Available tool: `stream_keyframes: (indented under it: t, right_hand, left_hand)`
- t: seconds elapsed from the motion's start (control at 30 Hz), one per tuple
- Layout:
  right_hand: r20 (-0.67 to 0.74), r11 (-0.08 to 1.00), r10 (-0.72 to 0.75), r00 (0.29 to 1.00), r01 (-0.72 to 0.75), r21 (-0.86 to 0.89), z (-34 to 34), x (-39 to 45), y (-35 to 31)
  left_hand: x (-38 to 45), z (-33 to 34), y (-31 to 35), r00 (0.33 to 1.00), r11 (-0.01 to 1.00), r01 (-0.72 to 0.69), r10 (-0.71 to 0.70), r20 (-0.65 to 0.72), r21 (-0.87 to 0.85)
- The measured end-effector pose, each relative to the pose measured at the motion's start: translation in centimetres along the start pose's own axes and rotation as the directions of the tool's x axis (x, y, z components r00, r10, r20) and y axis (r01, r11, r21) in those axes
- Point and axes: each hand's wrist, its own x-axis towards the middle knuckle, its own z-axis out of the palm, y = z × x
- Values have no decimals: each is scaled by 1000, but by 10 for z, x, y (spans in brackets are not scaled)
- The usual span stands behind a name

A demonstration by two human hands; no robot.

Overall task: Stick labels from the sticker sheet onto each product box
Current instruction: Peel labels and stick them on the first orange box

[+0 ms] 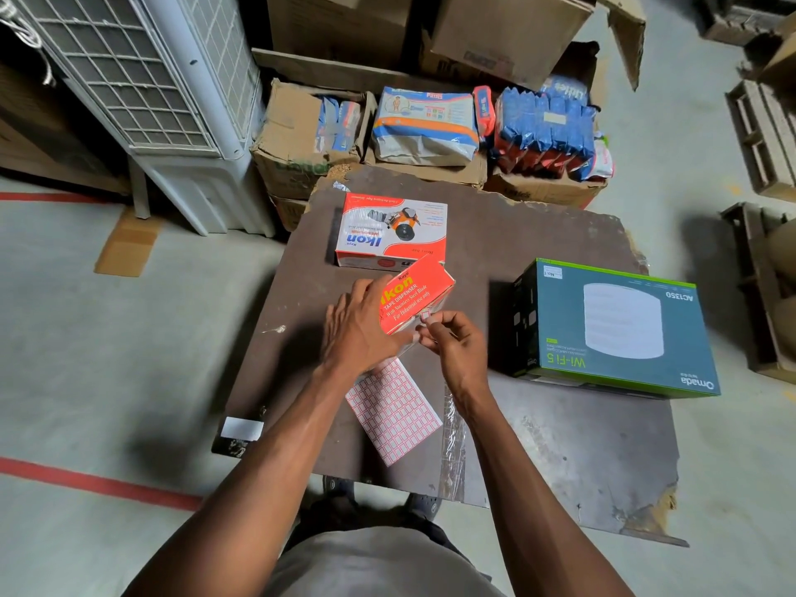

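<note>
Fingers of the left hand point(359, 327) curl round the tilted red tape dispenser box point(415, 295) above the surface point(538, 445); the right hand point(452, 338) pinches a small label point(425, 316) at the box's near edge, while the sticker sheet point(394, 413) lies flat just below both hands

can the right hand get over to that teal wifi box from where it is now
Probably yes. The right hand pinches a small label at the red tape dispenser box, and only bare table top lies between it and the Wi-Fi box.
</note>
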Motion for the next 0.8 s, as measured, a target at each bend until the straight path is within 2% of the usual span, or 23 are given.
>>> stream_keyframes:
  t: [0.17,0.53,0.8]
  right_hand:
    - [23,1000,16,1000,-16,6,-2,2,-3]
    - [50,997,74,996,-74,12,-5,6,-5]
    - [39,994,99,994,-97,-55,0,10,-1]
  left_hand:
    - [0,6,4,995,1000,-12,14,-97,19]
    - [4,11,4,994,999,-35,34,-104,-6]
    - [-1,10,4,991,998,-54,57,-123,28]
